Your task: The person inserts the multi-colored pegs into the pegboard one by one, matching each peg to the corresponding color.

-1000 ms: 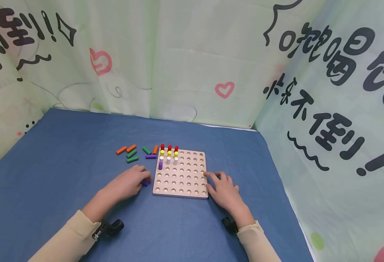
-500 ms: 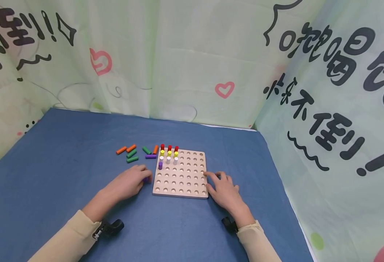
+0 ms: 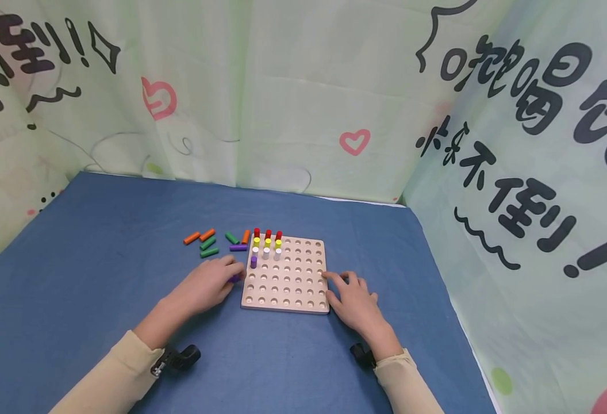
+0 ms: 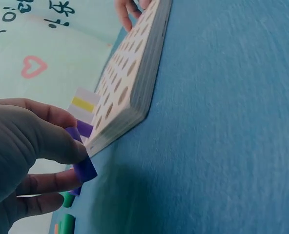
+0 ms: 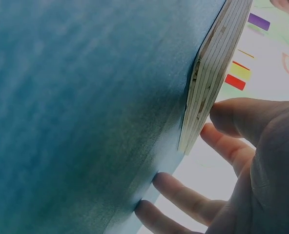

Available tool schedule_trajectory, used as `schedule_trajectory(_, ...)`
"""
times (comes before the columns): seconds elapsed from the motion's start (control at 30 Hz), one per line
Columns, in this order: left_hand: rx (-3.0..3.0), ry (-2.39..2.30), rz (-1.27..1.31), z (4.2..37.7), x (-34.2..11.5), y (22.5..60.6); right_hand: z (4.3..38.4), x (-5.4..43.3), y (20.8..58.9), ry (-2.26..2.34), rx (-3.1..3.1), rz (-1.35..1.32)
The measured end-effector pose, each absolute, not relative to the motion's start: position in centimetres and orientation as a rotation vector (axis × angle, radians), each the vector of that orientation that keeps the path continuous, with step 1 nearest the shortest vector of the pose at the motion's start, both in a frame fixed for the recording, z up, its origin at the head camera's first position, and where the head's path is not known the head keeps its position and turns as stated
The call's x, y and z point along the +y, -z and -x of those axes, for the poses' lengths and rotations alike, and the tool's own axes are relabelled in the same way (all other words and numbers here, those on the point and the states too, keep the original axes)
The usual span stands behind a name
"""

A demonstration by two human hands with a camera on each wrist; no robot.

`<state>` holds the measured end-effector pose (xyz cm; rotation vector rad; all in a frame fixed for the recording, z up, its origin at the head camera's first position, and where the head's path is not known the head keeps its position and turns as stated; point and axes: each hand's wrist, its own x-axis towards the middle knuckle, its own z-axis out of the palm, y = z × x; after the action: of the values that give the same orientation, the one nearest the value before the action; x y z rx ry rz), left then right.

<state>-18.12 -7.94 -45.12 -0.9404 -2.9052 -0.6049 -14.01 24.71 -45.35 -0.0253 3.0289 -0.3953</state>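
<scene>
My left hand (image 3: 207, 286) pinches a purple peg (image 4: 82, 158) between thumb and fingers, just off the left edge of a wooden pegboard (image 3: 285, 299). The board has rows of round holes. Upright in its far left part stand three red pegs (image 3: 268, 234), three yellow pegs (image 3: 267, 244), three white pegs (image 3: 266, 253) and a single purple peg (image 3: 253, 262). My right hand (image 3: 356, 302) touches the board's right edge with thumb and a finger; in the right wrist view, other fingertips (image 5: 165, 181) rest on the cloth.
Loose orange pegs (image 3: 192, 237), green pegs (image 3: 209, 252) and a purple peg (image 3: 238, 248) lie left of the board's far corner. A blue cloth (image 3: 303, 368) covers the table. Printed curtains (image 3: 303, 98) hang behind and at the sides.
My left hand has lifted the purple peg slightly and moved it forward and right, closer to the board's left edge. The right hand and the board look unmoved.
</scene>
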Motion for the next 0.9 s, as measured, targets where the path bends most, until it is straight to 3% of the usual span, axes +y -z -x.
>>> schedule_trajectory(0.9,-2.678,0.628,0.877,19.2,-6.5,44.6,14.0,24.8,45.4,0.391,3.030,0.027)
